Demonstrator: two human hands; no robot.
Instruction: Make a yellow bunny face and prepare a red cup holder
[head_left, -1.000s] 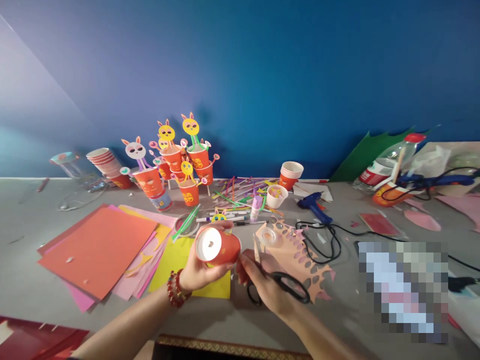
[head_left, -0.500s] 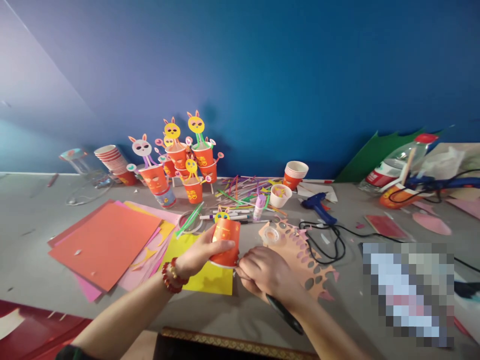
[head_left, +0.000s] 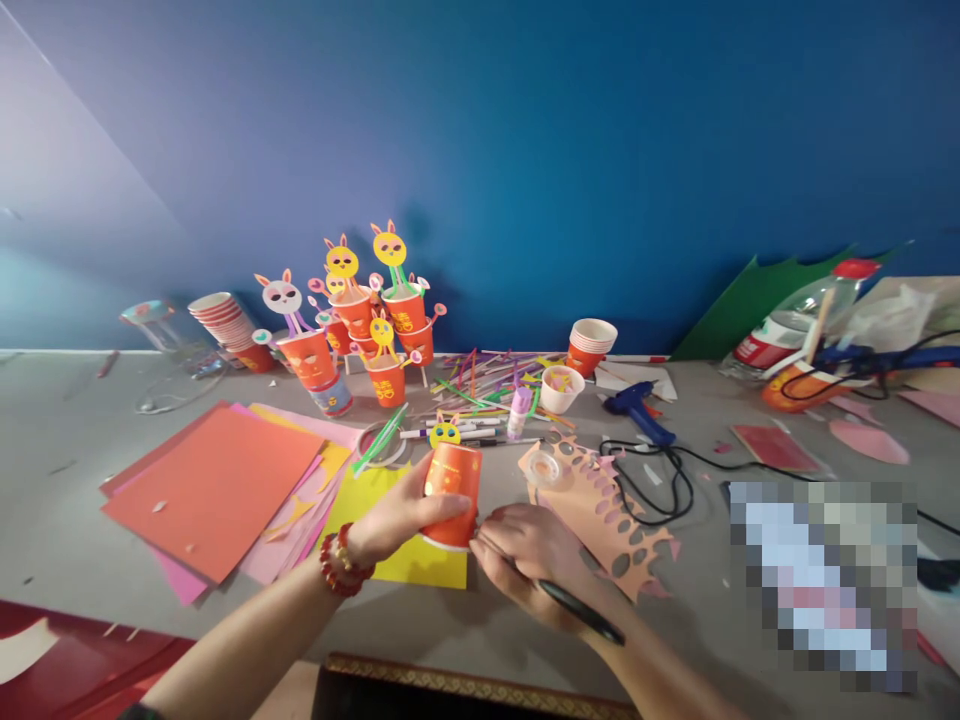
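Note:
Around an orange-red paper cup (head_left: 454,480) wraps my left hand (head_left: 394,515), with a beaded bracelet (head_left: 345,558) at its wrist. The cup's white edge faces down and toward me. Against the lower right of the cup, my right hand (head_left: 529,555) is closed round a slim black-handled tool (head_left: 581,610). The handle sticks out behind the hand; the tip is hidden by the fingers and the cup. Just beyond the cup lies a yellow paper face with ears (head_left: 445,430). Yellow paper (head_left: 427,570) lies under the left hand.
Decorated cups with animal faces (head_left: 386,380) stand at back left. Orange paper sheets (head_left: 217,480) lie left. Beyond my hands are markers (head_left: 465,433), a glue stick (head_left: 519,412) and colored strips (head_left: 487,375). A blue glue gun (head_left: 641,412), its cord and punched paper (head_left: 592,510) are on the right.
The cup and my left hand have come slightly lower. My right hand has turned a little, and more of the black handle shows, pointing further right.

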